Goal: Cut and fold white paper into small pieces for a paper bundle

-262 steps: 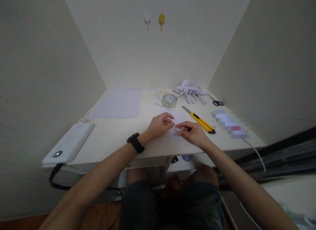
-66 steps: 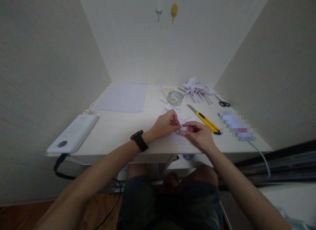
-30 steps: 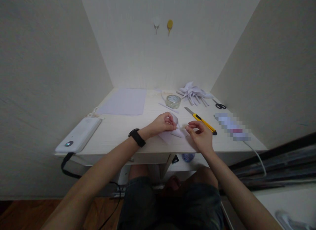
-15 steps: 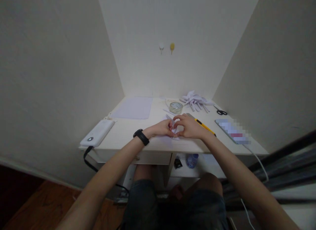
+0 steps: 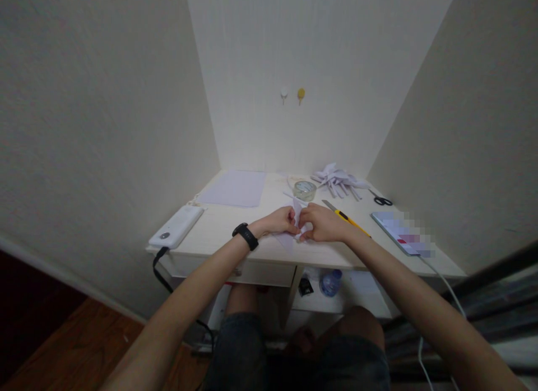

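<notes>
My left hand (image 5: 279, 220) and my right hand (image 5: 321, 225) meet over the front middle of a pale desk (image 5: 218, 223). Both pinch a small folded piece of white paper (image 5: 296, 216), which stands up between the fingertips. A black band sits on my left wrist. Part of the paper lies flat on the desk under the hands.
A yellow utility knife (image 5: 346, 217) lies just right of my right hand. Behind are a tape roll (image 5: 305, 190), a pile of folded white paper pieces (image 5: 337, 179), scissors (image 5: 382, 200), a phone (image 5: 401, 232), a flat paper sheet (image 5: 233, 187) and a white power bank (image 5: 177, 233).
The camera has pulled back and tilted up, so the desk looks smaller. My hands have come together on the folded paper, which now stands more upright.
</notes>
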A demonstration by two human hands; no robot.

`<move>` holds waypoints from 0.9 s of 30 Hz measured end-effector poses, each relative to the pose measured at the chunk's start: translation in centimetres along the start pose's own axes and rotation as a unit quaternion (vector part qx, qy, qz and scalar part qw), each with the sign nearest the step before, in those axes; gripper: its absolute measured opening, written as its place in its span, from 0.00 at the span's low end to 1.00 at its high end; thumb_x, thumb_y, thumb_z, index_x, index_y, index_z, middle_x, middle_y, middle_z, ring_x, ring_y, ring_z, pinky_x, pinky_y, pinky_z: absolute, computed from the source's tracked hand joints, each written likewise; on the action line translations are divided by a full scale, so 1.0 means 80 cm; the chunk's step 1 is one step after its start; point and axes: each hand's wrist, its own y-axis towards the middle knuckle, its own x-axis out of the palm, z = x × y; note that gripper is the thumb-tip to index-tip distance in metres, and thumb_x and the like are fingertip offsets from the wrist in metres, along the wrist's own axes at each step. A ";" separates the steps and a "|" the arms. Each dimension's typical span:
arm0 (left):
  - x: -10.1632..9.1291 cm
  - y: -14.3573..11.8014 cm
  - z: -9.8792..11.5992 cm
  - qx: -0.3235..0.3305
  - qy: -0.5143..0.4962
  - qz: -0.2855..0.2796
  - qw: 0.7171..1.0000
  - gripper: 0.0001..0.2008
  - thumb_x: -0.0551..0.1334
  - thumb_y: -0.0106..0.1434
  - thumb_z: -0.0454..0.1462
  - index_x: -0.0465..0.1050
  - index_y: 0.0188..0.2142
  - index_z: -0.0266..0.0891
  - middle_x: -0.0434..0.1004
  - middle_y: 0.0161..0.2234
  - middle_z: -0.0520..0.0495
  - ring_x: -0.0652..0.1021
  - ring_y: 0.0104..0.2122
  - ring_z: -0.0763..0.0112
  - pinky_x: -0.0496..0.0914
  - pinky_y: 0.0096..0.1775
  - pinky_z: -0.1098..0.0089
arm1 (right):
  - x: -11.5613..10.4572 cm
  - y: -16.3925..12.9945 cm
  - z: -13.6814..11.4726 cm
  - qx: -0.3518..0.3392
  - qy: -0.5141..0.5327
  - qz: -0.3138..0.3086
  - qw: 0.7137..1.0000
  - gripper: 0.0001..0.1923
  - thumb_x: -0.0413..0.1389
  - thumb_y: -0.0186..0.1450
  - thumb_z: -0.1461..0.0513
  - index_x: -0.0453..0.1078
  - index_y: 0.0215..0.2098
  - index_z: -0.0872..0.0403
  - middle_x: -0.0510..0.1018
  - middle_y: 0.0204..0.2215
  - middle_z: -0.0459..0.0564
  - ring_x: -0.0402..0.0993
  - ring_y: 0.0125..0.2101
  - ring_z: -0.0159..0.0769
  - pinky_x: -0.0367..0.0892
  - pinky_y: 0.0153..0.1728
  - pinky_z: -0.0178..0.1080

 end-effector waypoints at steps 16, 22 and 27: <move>-0.061 0.072 -0.020 -0.002 0.198 0.114 0.974 0.13 0.64 0.57 0.31 0.76 0.43 0.33 0.81 0.37 0.42 0.79 0.37 0.66 0.71 0.42 0.69 | 0.002 0.041 0.040 0.014 0.053 -0.057 0.997 0.13 0.71 0.49 0.58 0.81 0.33 0.51 0.79 0.29 0.48 0.72 0.33 0.38 0.59 0.33 0.35; -0.050 0.087 -0.035 0.001 0.192 0.064 0.979 0.20 0.66 0.55 0.30 0.78 0.48 0.31 0.82 0.38 0.41 0.80 0.38 0.66 0.71 0.42 0.70 | -0.001 0.046 0.034 -0.023 0.024 -0.051 0.998 0.10 0.70 0.52 0.58 0.83 0.34 0.47 0.80 0.34 0.52 0.73 0.39 0.42 0.63 0.40 0.39; -0.062 0.085 -0.044 0.004 0.088 0.029 0.996 0.12 0.63 0.55 0.28 0.81 0.39 0.31 0.83 0.35 0.43 0.79 0.34 0.69 0.71 0.38 0.72 | -0.011 0.041 0.023 -0.035 -0.024 -0.024 0.999 0.07 0.69 0.53 0.59 0.83 0.32 0.47 0.77 0.48 0.58 0.72 0.47 0.50 0.62 0.47 0.46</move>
